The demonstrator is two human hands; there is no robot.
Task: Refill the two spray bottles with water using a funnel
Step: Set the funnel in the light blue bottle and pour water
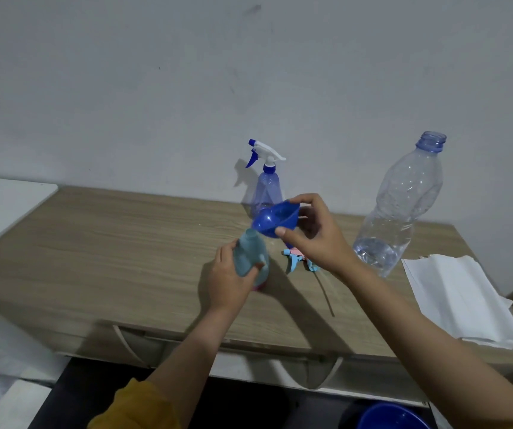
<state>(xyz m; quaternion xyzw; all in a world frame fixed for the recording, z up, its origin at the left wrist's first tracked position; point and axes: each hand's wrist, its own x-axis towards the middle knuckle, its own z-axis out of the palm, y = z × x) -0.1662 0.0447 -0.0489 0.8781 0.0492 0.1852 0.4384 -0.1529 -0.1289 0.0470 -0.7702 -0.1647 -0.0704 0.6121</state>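
Note:
My left hand (228, 281) grips a light blue spray bottle (249, 255) that stands on the wooden table (109, 252) with its neck uncovered. My right hand (317, 233) pinches a blue funnel (275, 219) by its rim, tilted, just above and to the right of that bottle's neck. The bottle's pale blue and pink trigger head (295, 261) lies on the table under my right hand, its dip tube trailing towards me. A second, purple-blue spray bottle (267, 187) with a white and blue trigger stands behind by the wall.
A large clear water bottle (400, 209) without a cap stands at the right, a little water in its bottom. Folded white paper towels (459, 301) lie at the table's right edge. A blue bowl (391, 418) sits below the table. The wall is close behind.

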